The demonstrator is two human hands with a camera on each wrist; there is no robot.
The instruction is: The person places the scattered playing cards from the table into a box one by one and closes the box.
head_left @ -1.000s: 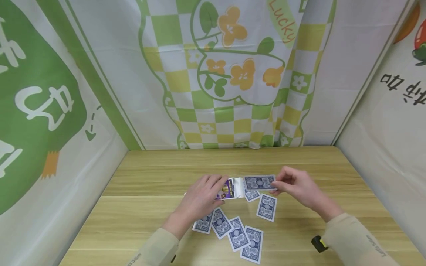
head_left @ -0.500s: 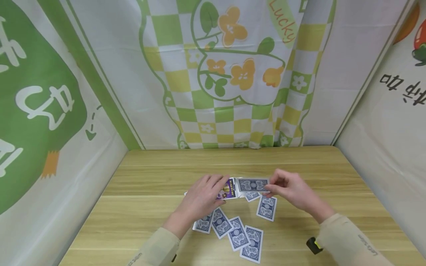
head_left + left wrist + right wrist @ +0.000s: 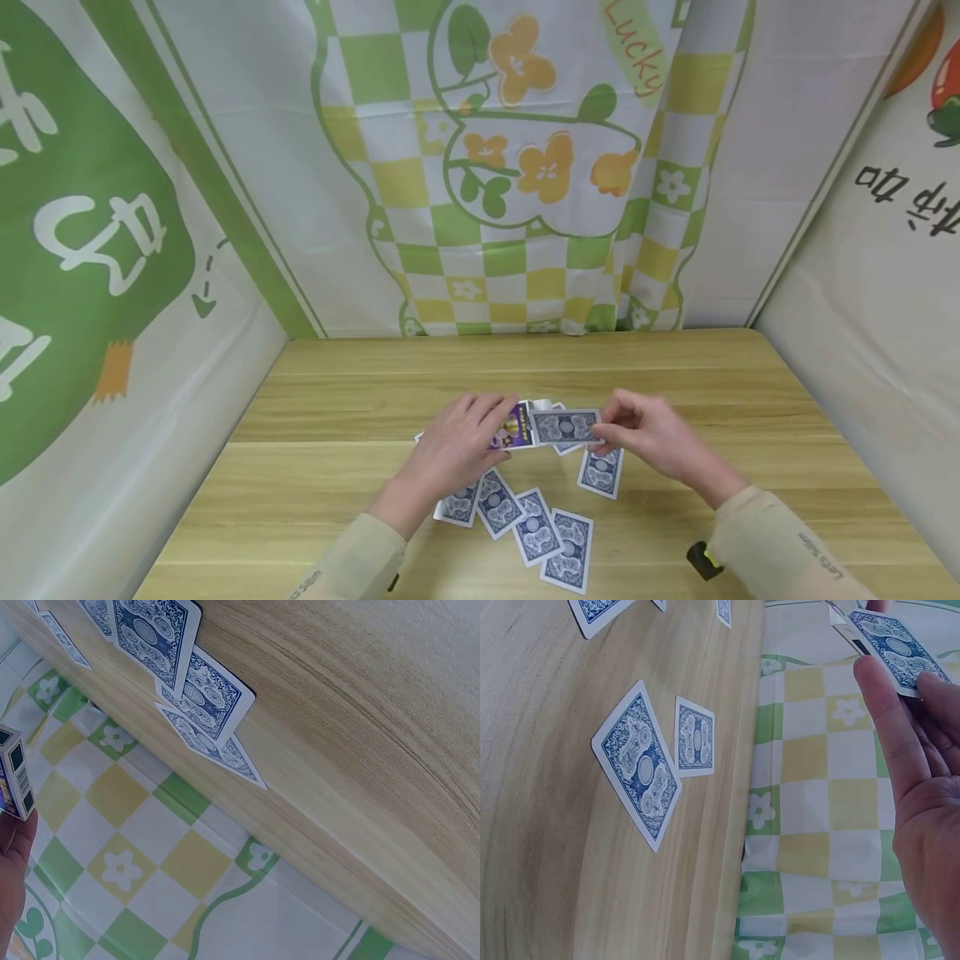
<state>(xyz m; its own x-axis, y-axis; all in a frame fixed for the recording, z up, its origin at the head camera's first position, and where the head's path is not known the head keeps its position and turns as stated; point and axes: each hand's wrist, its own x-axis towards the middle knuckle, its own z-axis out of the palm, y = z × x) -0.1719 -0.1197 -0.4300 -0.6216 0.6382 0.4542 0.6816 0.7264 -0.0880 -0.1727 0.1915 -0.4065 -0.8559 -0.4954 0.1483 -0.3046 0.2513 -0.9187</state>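
My left hand (image 3: 453,442) grips a purple playing card box (image 3: 516,427), fingers over its far side and thumb at the near side. The box's open end, with a white flap, faces right. Between thumb and fingers my right hand (image 3: 652,429) pinches the right end of a blue-backed playing card (image 3: 565,427). The card's left end is right at the box's mouth. In the right wrist view, the thumb lies on the patterned back of this card (image 3: 892,646). At the left wrist view's edge, the end of the box (image 3: 19,776) shows above the fingertips.
Several blue-backed cards (image 3: 537,527) lie overlapping on the wooden table (image 3: 337,508) nearer the body. Another card (image 3: 600,473) lies below the right hand, and one is partly hidden under the held card. Fabric walls (image 3: 525,275) enclose the table's back and sides.
My right hand has moved left and slightly nearer the body, bringing the card from beyond the flap to the box's mouth. The left hand and box have stayed in place.
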